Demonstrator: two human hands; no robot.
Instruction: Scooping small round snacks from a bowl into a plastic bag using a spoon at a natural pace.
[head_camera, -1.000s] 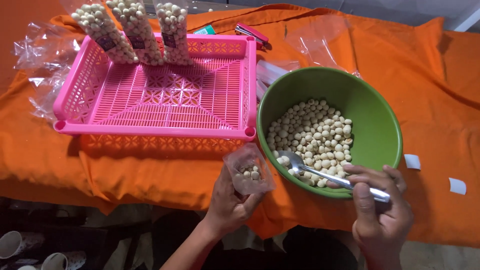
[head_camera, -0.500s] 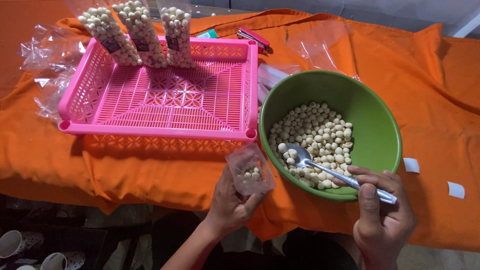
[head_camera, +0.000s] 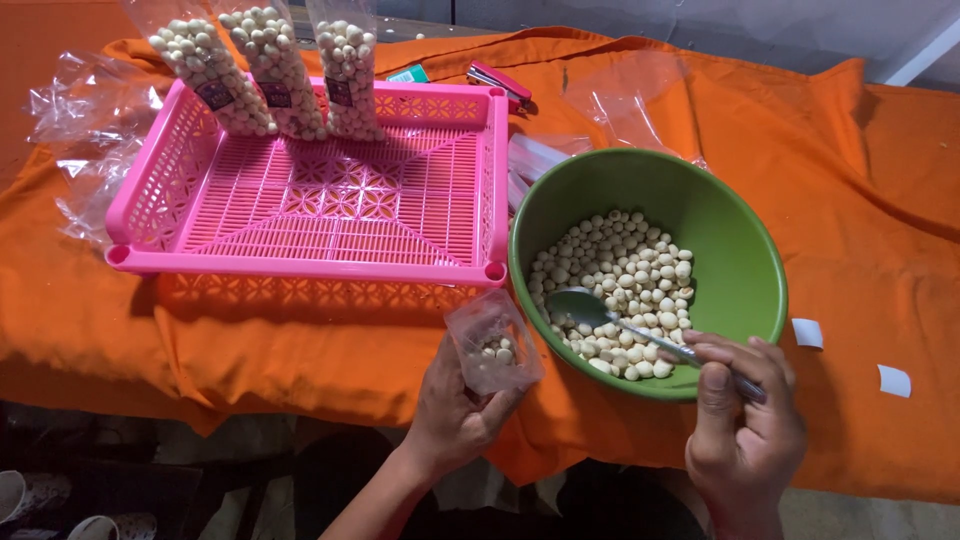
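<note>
I see the left hand (head_camera: 455, 410) at the near table edge, clenched around a small clear bag (head_camera: 492, 342), holding it upright with its mouth up; a few pale round balls sit in the bag's bottom. The bag is just beside the green bowl (head_camera: 740, 250), near its left rim, and in front of the pink tray's (head_camera: 300, 262) near right corner. The right hand (head_camera: 742, 425) grips the handle of a metal spoon (head_camera: 590, 306), fingers wrapped over it at the bowl's near rim. The spoon's head lies on the balls (head_camera: 625, 270) in the bowl, tilted toward the left side; I can't tell if it carries any. The balls fill the bowl's floor in a heap, leaning to the near left side. The tray is mostly bare; three filled bags (head_camera: 275, 70) stand leaning against its far wall, each packed with the same balls and bearing a small dark label. Empty clear bags (head_camera: 85, 150) lie crumpled left of the tray, more clear plastic (head_camera: 625, 105) lies behind the bowl. A pink-red stapler (head_camera: 498, 82) rests behind the tray's far right corner, a teal item (head_camera: 408, 73) just left of it, partly hidden. Everything sits on an orange cloth (head_camera: 880, 190). Two white paper bits (head_camera: 850, 357) lie right of the bowl on the cloth.
</note>
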